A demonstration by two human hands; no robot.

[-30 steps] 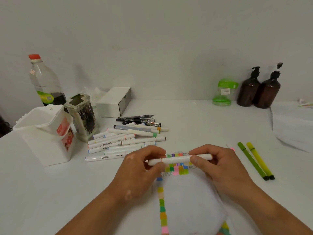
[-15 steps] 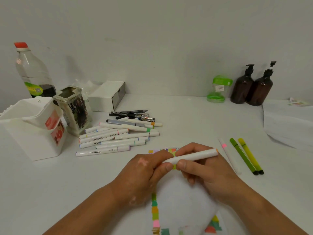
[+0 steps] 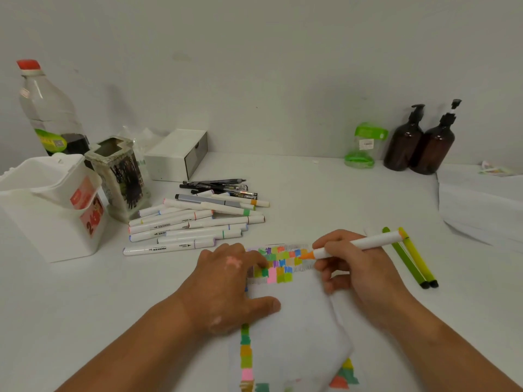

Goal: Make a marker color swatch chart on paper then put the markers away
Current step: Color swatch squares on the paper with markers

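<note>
Marker [image 3: 359, 244], head view: white barrel, cap off, sat slanted with its rear end up toward the right, showing in front of the far ends of the two green pens.
Orange tip [image 3: 306, 255]: down on the page, touching the right end of the top swatch band.
Right hand [image 3: 365, 273]: locked on the marker, thumb and forefinger clamped round the barrel just behind the tip, other fingers tucked under at the paper's right edge.
Left hand [image 3: 226, 281]: flat on the paper's left side, fingers straight and spread, thumb out across the sheet, gripped nothing, pressed the page down.
Paper [image 3: 297, 321]: lay on the white table [image 3: 325, 199] between both forearms, cut off by the frame at the bottom.
Top swatch band [image 3: 280, 264]: packed with small blocks of green, pink, blue and yellow, partly hidden under the left fingers.
Left swatch column [image 3: 245, 352]: ran down the sheet's left edge below the left hand, in greens, orange and pink.
Loose markers [image 3: 192, 224]: capped, piled to the left beyond the paper, next to a square pen holder [image 3: 121, 176] and a white bin [image 3: 51, 210].
Black pens [image 3: 220, 186]: heaped just behind that pile.
Green pens [image 3: 407, 261]: two, side by side, just right of the right hand.
Back of table: lined with a plastic bottle [image 3: 48, 108], a white box [image 3: 178, 154], a green-lidded jar [image 3: 363, 145] and two brown pump bottles [image 3: 404, 145].
</note>
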